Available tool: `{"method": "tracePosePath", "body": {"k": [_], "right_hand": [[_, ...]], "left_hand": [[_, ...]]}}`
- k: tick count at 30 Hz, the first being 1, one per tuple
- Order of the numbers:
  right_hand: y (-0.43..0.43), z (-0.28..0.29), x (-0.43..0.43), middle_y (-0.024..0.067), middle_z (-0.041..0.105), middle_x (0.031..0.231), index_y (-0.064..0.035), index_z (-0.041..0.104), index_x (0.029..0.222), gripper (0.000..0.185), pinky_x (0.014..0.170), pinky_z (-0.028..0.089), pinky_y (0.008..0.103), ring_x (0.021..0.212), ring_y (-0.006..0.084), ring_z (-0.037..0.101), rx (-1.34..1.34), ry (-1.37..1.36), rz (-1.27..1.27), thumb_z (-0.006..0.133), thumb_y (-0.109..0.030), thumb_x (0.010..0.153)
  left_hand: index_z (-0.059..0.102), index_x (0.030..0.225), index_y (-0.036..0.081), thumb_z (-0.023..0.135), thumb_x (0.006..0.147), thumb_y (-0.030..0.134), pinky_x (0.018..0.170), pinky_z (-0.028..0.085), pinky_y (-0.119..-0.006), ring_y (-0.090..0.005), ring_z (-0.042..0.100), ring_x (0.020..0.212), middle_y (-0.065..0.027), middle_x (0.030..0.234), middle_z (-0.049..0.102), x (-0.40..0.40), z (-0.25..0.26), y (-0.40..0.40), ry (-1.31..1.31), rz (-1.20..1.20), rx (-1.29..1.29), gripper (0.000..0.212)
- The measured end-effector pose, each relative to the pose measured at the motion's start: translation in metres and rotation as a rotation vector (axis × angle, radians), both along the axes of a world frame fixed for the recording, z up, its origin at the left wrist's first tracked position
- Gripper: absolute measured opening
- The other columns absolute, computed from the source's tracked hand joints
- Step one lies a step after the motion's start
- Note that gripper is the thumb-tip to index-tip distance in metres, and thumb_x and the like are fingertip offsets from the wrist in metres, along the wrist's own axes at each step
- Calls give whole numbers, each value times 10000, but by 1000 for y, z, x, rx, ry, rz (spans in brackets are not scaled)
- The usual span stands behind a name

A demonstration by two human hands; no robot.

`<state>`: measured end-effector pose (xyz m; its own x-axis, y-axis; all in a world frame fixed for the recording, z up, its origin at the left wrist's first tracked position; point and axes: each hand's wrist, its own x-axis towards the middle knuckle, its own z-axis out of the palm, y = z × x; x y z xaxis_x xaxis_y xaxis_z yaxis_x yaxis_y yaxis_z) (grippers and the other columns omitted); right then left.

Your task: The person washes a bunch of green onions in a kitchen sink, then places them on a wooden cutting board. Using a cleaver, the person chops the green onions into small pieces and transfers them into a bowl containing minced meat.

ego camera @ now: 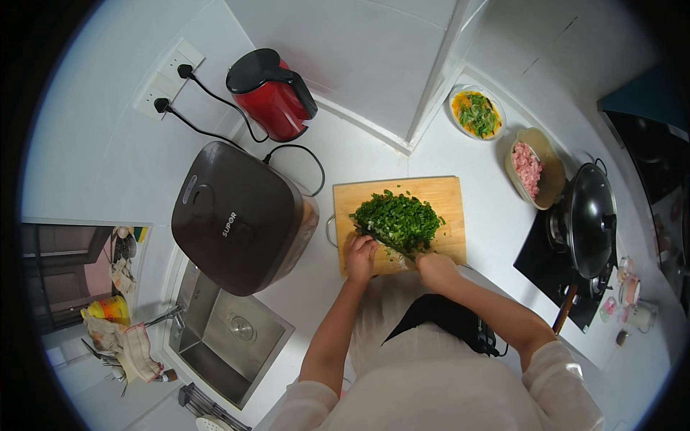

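A heap of finely chopped green herbs or scallions (401, 218) covers much of the wooden cutting board (450, 199). Along the heap's near edge runs a dark-bladed kitchen knife (389, 244), slanting down to the right, with green bits around it. My right hand (437, 270) is closed around its handle at the board's near edge. At the blade's other end, my left hand (362, 259) has its fingers bunched on the tip. The cutting edge is hidden from me.
A large dark SUPOR appliance (242, 215) and a red kettle (272, 105) stand left, above the steel sink (242, 345). On the right are a bowl of greens (477, 115), raw pieces of meat in a beige container (552, 172), and a lidded pan (590, 221) on the cooktop (531, 269).
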<state>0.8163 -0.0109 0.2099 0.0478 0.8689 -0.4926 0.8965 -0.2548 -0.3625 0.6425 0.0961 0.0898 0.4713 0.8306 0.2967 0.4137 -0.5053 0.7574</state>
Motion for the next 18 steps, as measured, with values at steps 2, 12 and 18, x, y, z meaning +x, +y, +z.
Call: {"method": "tracePosePath", "body": {"k": [2, 12, 18], "right_hand": [[4, -15, -6, 193, 636, 722, 1, 575, 803, 137, 619, 506, 457, 705, 356, 636, 51, -6, -14, 542, -131, 790], [-8, 4, 9, 205, 618, 704, 2, 553, 772, 165, 585, 484, 485, 661, 377, 614, 108, 7, -45, 527, -157, 806], [5, 26, 12, 208, 631, 742, -2, 573, 770, 108, 605, 505, 471, 694, 367, 631, -12, 5, 45, 548, -105, 754]], "left_hand": [[642, 764, 15, 706, 696, 21, 744, 486, -357, -284, 567, 849, -95, 892, 603, -5, -10, 0, -5, 17, 26, 93], [642, 783, 13, 695, 732, 43, 733, 483, -363, -293, 563, 847, -94, 890, 593, -4, 2, -7, 5, 24, 4, 79], [649, 785, 25, 694, 730, 44, 726, 490, -352, -283, 578, 839, -87, 879, 612, -3, -2, -5, -6, 35, 25, 73]]}}
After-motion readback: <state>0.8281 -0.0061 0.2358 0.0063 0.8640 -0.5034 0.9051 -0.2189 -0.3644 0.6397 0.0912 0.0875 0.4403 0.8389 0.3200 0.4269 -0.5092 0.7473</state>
